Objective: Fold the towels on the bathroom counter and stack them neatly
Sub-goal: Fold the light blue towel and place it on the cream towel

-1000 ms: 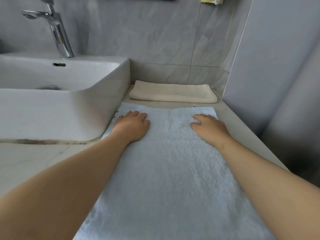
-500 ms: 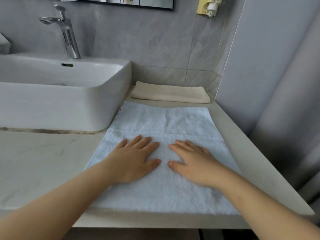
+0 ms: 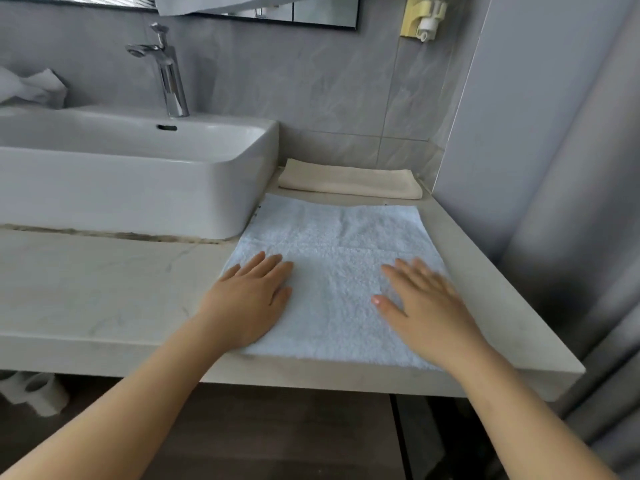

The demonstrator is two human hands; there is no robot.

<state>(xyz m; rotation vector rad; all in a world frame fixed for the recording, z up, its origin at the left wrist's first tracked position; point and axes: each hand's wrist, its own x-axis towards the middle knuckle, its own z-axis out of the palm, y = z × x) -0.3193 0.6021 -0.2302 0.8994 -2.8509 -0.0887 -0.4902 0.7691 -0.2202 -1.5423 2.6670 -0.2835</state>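
Note:
A pale blue towel lies spread flat on the counter, right of the basin. My left hand rests flat on the towel's near left part, fingers straight. Flat on the near right part lies my right hand, slightly blurred. Behind the blue towel, against the wall, a folded cream towel lies by itself.
A white basin with a chrome tap stands to the left. A crumpled white cloth sits at the far left. A grey wall panel bounds the counter on the right. A soap dispenser hangs above.
Both hands slid from the towel's far end toward me, met near the middle, then spread apart to the left and right sides. The camera pulled back.

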